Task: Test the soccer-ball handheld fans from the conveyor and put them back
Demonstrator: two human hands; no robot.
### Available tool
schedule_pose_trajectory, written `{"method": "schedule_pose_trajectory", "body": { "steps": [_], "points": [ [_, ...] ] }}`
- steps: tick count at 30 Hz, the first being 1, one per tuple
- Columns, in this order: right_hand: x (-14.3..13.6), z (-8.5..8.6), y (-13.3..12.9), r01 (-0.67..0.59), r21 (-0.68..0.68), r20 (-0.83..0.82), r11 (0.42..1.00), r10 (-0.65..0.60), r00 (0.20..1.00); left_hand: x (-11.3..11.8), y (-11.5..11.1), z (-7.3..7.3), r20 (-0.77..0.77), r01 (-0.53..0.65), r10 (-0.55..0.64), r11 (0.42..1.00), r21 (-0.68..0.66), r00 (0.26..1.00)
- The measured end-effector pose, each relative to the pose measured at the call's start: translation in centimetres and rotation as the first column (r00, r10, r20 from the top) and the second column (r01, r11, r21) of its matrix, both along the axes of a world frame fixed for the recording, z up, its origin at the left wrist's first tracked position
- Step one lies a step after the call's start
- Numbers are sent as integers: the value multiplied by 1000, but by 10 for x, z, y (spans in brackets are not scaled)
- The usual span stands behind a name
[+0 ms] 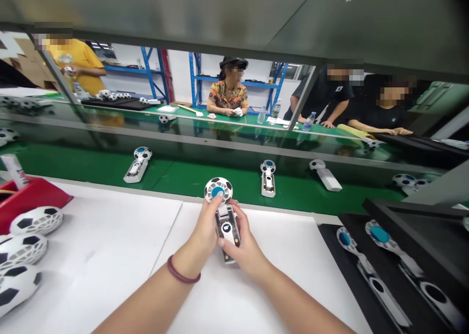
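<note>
Both of my hands grip one handheld device with a round head patterned like a soccer ball (227, 217), held over the white tabletop (110, 246). The head has a blue disc in its middle. The lower body is see-through, with a small round lit display. My left hand (209, 221) wraps its upper left side, the thumb lying over the blue disc. My right hand (247, 241) closes round the right side of the body, with its thumb near the display. A dark red band (183, 271) circles my left wrist.
Soccer-ball shells (25, 248) lie at the left by a red bin (32, 197). A black tray (351, 275) at the right holds similar devices (381, 234). More devices (268, 177) lie on the green conveyor belt (190, 173). Several people (229, 90) are across the line.
</note>
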State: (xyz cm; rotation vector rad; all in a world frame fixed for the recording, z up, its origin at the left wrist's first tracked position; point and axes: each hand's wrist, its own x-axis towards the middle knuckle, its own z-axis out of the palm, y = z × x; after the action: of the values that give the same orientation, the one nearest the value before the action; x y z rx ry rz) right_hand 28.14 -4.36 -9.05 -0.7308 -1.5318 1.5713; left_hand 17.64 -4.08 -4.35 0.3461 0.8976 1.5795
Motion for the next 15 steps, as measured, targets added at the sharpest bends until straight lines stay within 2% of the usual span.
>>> {"method": "schedule_pose_trajectory", "body": {
  "steps": [4,15],
  "points": [
    [3,0,3,-125,-120,-73,985,117,990,0,0,-3,-94,-33,39,997,66,995],
    [3,-4,6,-165,-199,-184,966,128,975,-2,0,-6,-117,-21,28,998,66,993]
  ]
}}
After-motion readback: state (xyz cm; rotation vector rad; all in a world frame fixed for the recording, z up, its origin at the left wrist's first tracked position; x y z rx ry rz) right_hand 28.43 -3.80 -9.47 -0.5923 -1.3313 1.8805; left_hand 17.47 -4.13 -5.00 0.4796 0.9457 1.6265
